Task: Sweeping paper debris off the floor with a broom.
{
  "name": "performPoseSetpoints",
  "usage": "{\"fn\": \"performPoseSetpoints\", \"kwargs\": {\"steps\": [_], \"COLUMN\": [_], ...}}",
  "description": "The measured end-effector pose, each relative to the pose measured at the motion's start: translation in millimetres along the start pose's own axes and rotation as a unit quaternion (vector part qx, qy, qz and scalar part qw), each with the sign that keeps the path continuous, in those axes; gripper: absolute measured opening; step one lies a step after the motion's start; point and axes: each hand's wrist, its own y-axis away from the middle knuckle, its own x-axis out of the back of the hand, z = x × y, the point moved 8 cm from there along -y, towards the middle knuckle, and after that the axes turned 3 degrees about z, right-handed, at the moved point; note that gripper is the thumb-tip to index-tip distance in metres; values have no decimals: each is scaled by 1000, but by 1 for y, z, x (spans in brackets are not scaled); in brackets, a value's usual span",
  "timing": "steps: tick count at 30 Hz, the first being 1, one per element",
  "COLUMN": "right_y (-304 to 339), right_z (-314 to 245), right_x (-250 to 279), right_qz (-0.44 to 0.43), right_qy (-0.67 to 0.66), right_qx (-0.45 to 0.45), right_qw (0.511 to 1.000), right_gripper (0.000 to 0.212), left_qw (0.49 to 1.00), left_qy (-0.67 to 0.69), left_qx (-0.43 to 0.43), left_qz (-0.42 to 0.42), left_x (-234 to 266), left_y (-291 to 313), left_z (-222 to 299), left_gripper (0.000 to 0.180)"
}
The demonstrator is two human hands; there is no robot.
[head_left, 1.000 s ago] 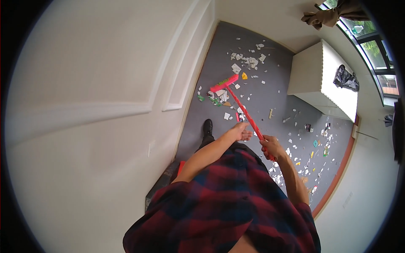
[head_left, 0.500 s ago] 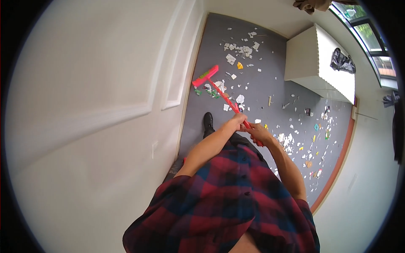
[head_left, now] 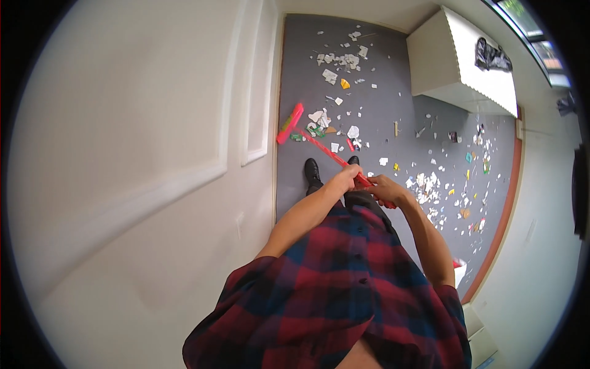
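A broom with a red handle [head_left: 324, 149] slants from my hands toward the left wall. Its pink head [head_left: 290, 123] is at the floor close to that wall, and motion blurs it a little. My left hand [head_left: 349, 176] is wrapped round the handle. Nearer its end, my right hand [head_left: 385, 190] also grips it. Just right of the broom head lies a small heap of paper scraps [head_left: 319, 119], with green pieces [head_left: 315, 131] among them. A white piece of paper [head_left: 353, 131] and a small red piece [head_left: 350, 144] lie beyond my feet.
Scraps lie widely over the grey floor [head_left: 369, 111], with a far cluster [head_left: 344, 60] and a right one [head_left: 425, 186]. The panelled wall [head_left: 123, 123] runs along my left. At the far right stands a white-topped box-like table [head_left: 473, 67] with a black plastic bag [head_left: 493, 55] on it.
The broom head has swung left and slightly nearer, against the wall's foot, its angle steeper. Both hands keep their grip. My view has shifted, and a second shoe now shows.
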Motion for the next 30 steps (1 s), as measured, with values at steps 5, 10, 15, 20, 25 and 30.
{"fn": "performPoseSetpoints", "kwargs": {"steps": [5,10,15,20,25,30], "right_y": [28,105,126,57,16,29], "right_z": [23,24,26,64,48,77], "right_x": [7,26,19,-9,-30,-21], "right_qz": [76,137,145,138,6,39], "right_qy": [124,61,-13,-182,-604,-699], "right_qx": [11,-66,-54,30,46,37], "right_qw": [989,986,988,973,795,713], "right_gripper": [28,30,34,43,41,39], "left_qw": [991,972,988,997,986,981], "left_qy": [9,-22,-41,51,61,58], "left_qx": [64,66,6,16,-118,-107], "left_qz": [-118,-226,-146,-57,99,152], "left_x": [-42,-114,-97,-51,-14,-29], "left_y": [-6,31,52,21,-9,-52], "left_z": [-31,-63,-60,-41,11,-13], "left_gripper": [7,5,5,1,11,4]}}
